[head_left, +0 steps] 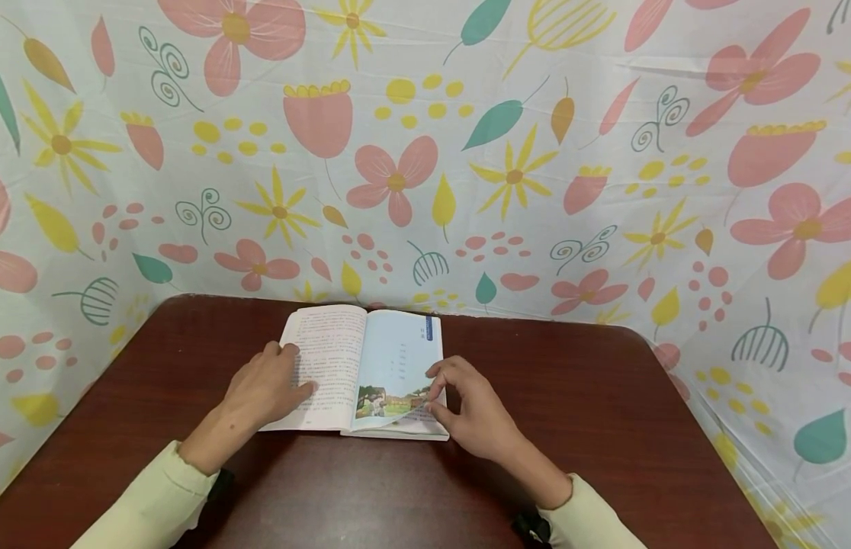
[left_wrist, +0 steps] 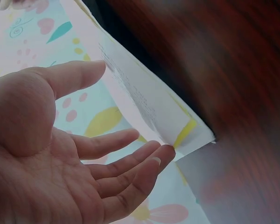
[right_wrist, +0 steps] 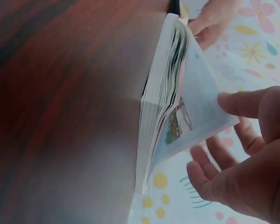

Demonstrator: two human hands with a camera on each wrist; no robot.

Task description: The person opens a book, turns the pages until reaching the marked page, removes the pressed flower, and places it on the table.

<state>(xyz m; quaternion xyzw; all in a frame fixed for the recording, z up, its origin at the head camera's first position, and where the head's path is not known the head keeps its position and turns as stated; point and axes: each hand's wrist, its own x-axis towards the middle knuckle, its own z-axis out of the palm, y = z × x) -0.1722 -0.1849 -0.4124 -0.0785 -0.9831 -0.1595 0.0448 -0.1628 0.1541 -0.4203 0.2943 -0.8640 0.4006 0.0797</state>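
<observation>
Open book (head_left: 360,370) on worktop (head_left: 604,427). Left hand (head_left: 264,389) flat, fingers straight, pressing left page. Right hand (head_left: 470,408) pinching lifted right page (head_left: 401,362) corner.

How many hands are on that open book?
2. The left hand lies flat on the left, text page of the book. The right hand is at the right page's lower corner, its fingertips lifting the picture page. No others show.
</observation>
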